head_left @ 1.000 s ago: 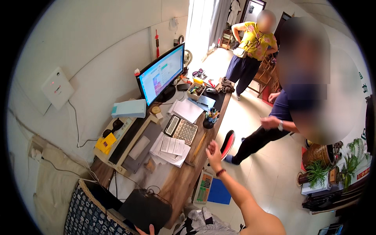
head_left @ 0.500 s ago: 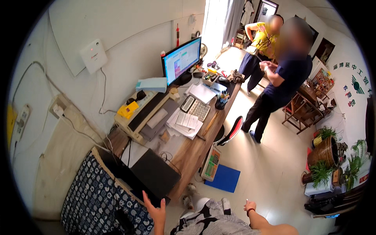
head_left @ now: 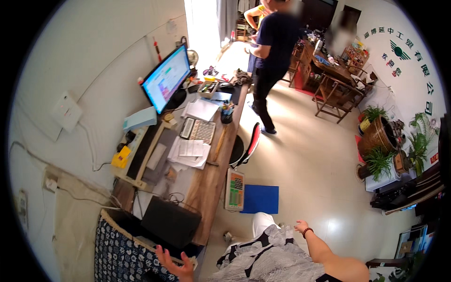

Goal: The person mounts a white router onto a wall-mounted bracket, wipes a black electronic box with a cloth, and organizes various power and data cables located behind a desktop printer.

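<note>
Your hands are sitting well apart, nothing visible in either: left hand (head_left: 175,265) is hovering by the patterned cloth (head_left: 120,256), fingers spread, contact unclear; right hand (head_left: 301,227) is hanging over the floor (head_left: 314,188), fingers loosely bent. Nearest thing: flat black case (head_left: 171,222), lying at the near end of the desk (head_left: 206,181), cables (head_left: 176,197) bunching just behind. It's looking stiff, smooth, maybe slippery; weight isn't showing. Opposite side edges are looking best for gripping, clear of the cables.
</note>
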A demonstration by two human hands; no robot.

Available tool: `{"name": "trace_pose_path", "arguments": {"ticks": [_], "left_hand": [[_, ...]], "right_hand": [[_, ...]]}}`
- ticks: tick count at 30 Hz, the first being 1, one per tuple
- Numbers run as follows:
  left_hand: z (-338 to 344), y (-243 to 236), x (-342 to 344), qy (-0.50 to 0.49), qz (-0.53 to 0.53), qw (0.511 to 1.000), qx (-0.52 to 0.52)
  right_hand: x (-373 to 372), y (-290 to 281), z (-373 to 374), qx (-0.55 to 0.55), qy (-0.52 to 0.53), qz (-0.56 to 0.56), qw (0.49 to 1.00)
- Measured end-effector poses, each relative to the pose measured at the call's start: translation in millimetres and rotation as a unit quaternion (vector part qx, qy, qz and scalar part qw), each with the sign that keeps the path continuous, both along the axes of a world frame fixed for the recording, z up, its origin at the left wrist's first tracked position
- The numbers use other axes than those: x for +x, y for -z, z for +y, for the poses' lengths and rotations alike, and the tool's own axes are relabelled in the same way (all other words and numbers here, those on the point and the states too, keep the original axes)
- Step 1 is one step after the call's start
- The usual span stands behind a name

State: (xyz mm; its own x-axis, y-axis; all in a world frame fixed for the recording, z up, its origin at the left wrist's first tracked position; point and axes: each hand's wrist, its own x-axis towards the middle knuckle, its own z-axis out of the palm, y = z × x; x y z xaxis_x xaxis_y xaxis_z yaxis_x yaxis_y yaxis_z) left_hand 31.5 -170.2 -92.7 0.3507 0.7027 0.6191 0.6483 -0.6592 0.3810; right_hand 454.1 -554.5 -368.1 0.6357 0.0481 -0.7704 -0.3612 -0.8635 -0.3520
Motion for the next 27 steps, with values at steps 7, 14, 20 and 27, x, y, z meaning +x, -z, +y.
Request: {"name": "trace_pose_path", "arguments": {"ticks": [7,14,20,27], "left_hand": [[66.7,-41.2,112.8,0.157,-0.008,0.98,0.124],[92.2,24.4,398.0,0.262,-0.082,0.962,0.002],[62.1,72.2,606.0,0.123,-0.015,0.978,-0.168],[31.9,43.5,671.9,-0.01,0.072,0.949,-0.307]], "right_hand": [[36.3,10.1,-100.3,-0.09,0.139,0.022,0.986],[273.6,55.3,-9.5,-0.079,-0.052,-0.139,0.986],[642.2,53.7,393.2,0.1,-0.375,-0.228,0.893],[701.8,-40.2,761.1,0.35,-0.378,-0.364,0.776]]}}
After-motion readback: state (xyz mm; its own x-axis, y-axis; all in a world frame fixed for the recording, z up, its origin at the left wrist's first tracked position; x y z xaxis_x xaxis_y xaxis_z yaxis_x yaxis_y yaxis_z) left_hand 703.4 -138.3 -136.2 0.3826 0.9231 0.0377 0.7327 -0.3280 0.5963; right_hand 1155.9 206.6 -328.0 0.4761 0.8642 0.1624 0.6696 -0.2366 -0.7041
